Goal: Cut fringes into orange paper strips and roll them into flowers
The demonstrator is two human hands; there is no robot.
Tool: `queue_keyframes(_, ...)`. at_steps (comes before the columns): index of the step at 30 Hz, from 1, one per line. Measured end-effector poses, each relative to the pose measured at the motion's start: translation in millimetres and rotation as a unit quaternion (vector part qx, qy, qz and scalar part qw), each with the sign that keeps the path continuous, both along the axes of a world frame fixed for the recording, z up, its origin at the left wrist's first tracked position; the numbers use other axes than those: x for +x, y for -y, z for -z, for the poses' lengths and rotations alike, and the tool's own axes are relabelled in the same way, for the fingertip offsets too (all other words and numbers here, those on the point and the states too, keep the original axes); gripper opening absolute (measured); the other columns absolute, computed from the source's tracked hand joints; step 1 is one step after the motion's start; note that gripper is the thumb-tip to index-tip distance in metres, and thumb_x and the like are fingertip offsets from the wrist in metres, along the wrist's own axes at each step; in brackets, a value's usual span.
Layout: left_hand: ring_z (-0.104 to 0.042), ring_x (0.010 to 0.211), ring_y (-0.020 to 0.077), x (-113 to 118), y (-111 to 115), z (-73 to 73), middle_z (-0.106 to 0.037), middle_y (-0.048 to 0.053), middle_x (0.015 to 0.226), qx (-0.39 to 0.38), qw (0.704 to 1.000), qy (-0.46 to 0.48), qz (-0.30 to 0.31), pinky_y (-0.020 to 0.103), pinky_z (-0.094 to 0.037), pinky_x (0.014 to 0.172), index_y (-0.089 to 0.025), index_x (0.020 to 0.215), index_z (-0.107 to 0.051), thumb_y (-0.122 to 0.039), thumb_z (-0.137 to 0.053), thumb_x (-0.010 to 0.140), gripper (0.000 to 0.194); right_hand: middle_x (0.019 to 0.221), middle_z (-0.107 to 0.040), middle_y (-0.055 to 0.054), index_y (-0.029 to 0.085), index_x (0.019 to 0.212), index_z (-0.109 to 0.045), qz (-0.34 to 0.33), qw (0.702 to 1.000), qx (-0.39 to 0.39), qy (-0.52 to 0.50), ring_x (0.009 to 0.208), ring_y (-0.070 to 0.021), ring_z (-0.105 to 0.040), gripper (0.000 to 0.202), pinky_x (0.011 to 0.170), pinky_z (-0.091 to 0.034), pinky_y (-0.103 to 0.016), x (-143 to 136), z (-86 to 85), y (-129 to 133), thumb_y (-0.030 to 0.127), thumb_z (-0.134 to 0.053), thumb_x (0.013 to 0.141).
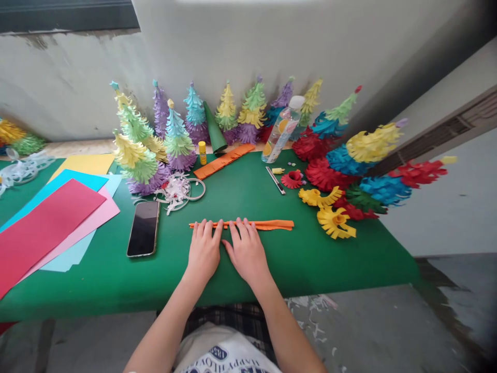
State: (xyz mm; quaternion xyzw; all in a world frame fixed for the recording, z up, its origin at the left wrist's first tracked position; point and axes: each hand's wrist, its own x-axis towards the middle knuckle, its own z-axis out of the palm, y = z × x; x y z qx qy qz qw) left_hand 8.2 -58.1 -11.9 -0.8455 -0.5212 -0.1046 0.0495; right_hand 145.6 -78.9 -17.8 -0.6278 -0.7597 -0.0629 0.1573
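Observation:
A narrow folded strip of orange paper (275,225) lies crosswise on the green table near its front. My left hand (205,246) rests flat on the strip's left part, fingers stretched out and fingertips on the paper. Beside it, my right hand (245,248) presses its outstretched fingertips on the middle of the same strip, thumb spread toward the left. The strip's right end sticks out past the right hand, its layers slightly apart. Beyond the hands lies another orange paper strip (223,161) with cut edges.
Left are a phone (143,229) and coloured paper sheets (58,223). Behind stand several fringed paper trees (180,134), a green cone (216,132), a glue stick (202,153) and a bottle (282,129). A cutter knife (275,180) and yellow fringed curls (336,223) lie right.

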Motion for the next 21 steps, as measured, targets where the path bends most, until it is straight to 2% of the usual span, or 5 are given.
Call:
queue_keyframes(9,-0.05,0.115,0.0301,5.1,4.6,-5.8,-0.056,0.015,0.113,-0.009,1.0,-0.006,-0.012,0.051,-0.041,0.1,-0.014,0.131,-0.053,-0.009,-0.046,0.085,0.047,0.125,-0.058,-0.023,0.002,0.128,-0.056,-0.011,1.0,0.002,-0.001,0.122,-0.035,-0.048,0.049,0.102,-0.042,-0.048,2.3,5.3,5.4,0.036,-0.05,0.093)
queue_keyframes(17,-0.048,0.12,0.033,8.5,11.2,-4.8,-0.053,0.017,0.132,-0.01,1.0,-0.012,-0.012,0.052,-0.039,0.102,-0.009,0.13,-0.054,-0.01,-0.045,0.087,0.045,0.117,-0.062,-0.022,0.005,0.128,-0.056,0.012,1.0,-0.006,0.025,0.109,-0.0335,-0.053,0.047,0.091,-0.047,-0.047,0.9,-2.4,5.4,0.034,-0.052,0.092)
queue_keyframes(21,-0.049,0.12,0.032,8.3,14.1,-3.6,-0.055,0.017,0.132,-0.008,1.0,-0.018,-0.014,0.052,-0.04,0.102,-0.011,0.131,-0.053,-0.012,-0.044,0.087,0.045,0.115,-0.062,-0.022,0.005,0.124,-0.059,0.008,1.0,0.001,0.021,0.11,-0.0329,-0.052,0.043,0.099,-0.042,-0.052,0.6,-3.9,6.2,0.032,-0.052,0.091)
